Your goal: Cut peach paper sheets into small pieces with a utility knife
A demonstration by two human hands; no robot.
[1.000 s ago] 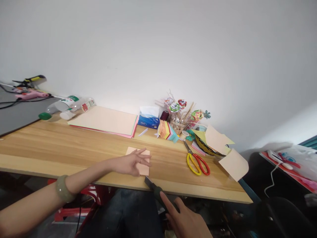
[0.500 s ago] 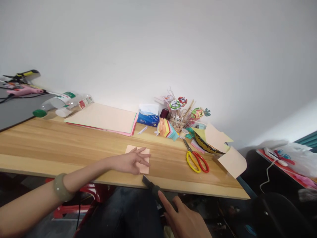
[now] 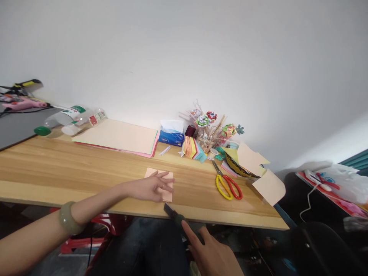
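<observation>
My left hand [image 3: 152, 187] lies flat with its fingers spread on a small peach paper square [image 3: 167, 196], near the front edge of the wooden table [image 3: 86, 166]. A bracelet circles the left wrist. My right hand [image 3: 211, 249] grips a dark utility knife [image 3: 178, 219], index finger along its top. The blade's tip is at the table's front edge, just below the paper's lower side; whether it touches the paper cannot be made out. To the right lie scissors [image 3: 228, 186] with one yellow and one red handle.
Large paper sheets [image 3: 120, 134] lie at the back left beside plastic bottles [image 3: 69, 119]. A tissue pack [image 3: 171, 136], folded coloured papers [image 3: 193, 148] and paper flowers [image 3: 208, 120] stand along the wall. Loose peach paper [image 3: 270, 187] overhangs a basket on the right. A pink glue gun [image 3: 24, 103] rests far left.
The view has shifted very slightly. Both hands, the knife and the paper square keep practically the same positions relative to one another.
</observation>
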